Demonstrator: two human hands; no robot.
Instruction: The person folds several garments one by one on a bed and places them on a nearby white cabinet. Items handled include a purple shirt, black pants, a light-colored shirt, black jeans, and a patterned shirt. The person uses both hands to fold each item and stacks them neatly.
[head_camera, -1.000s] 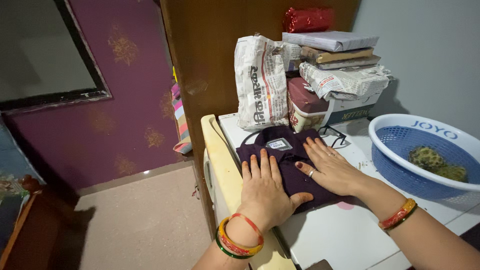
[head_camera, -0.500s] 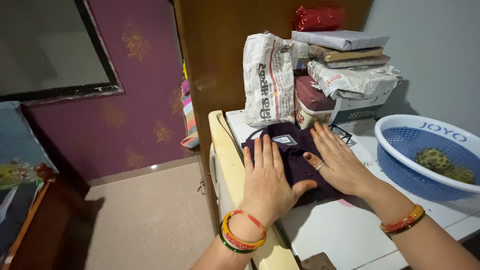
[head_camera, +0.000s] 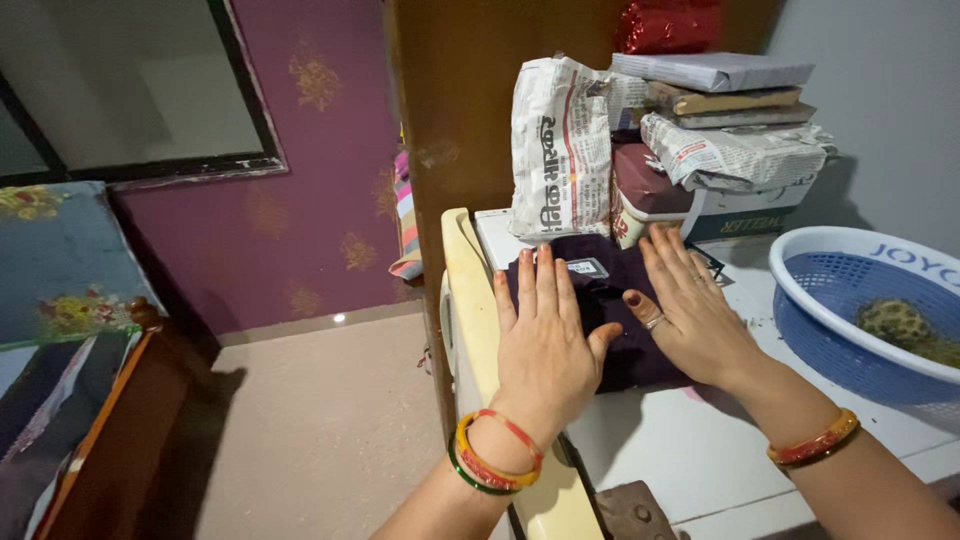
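Note:
A folded dark purple garment (head_camera: 606, 300) with a small label at its collar lies on a white appliance top (head_camera: 690, 450). My left hand (head_camera: 545, 345) rests flat on the garment's left half, fingers spread, with bangles at the wrist. Beside it, my right hand (head_camera: 690, 310) lies flat on the right half, a ring on one finger and bangles on that wrist too. Neither hand grips anything.
Behind the garment stand newspaper-wrapped bundles (head_camera: 560, 150), stacked books and a tin box (head_camera: 650, 195). A blue plastic basket (head_camera: 850, 300) with something greenish inside sits at the right. A brown wooden panel (head_camera: 450, 130), purple wall, floor and a bed edge (head_camera: 110, 420) are at the left.
Both hands have slid a little farther up the garment, staying flat. The view has shifted, showing more of the bed at the left.

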